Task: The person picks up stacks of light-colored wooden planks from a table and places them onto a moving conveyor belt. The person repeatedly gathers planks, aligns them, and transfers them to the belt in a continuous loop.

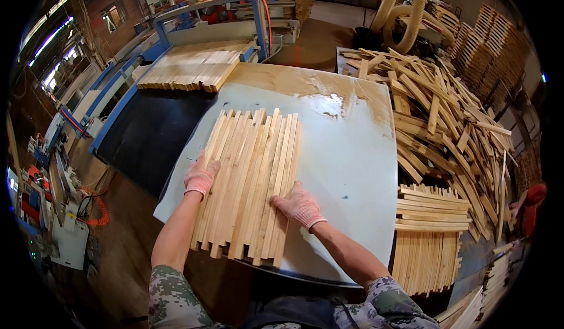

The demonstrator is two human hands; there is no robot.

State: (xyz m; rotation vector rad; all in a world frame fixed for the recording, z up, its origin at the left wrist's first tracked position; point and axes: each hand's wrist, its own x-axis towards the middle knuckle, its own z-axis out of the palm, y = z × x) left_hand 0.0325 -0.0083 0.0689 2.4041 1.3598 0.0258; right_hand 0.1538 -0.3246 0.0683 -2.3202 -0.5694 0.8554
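Both gloved hands press flat, fingers spread and gripping nothing — left hand [200,177] on the edge, right hand [299,204] on top of the wooden slat row [249,182], keeping strips aligned on the pale counter [346,153] w/ loose offcuts [446,123] nearby.

A woodworking factory floor: a blue-framed conveyor machine [194,32] carries cut wooden slats [197,67], a loose heap of slats [446,123] covers a bench at right, flexible dust-extraction ducts [405,6] hang overhead, and stacked slatted frames [499,53] line the far wall.
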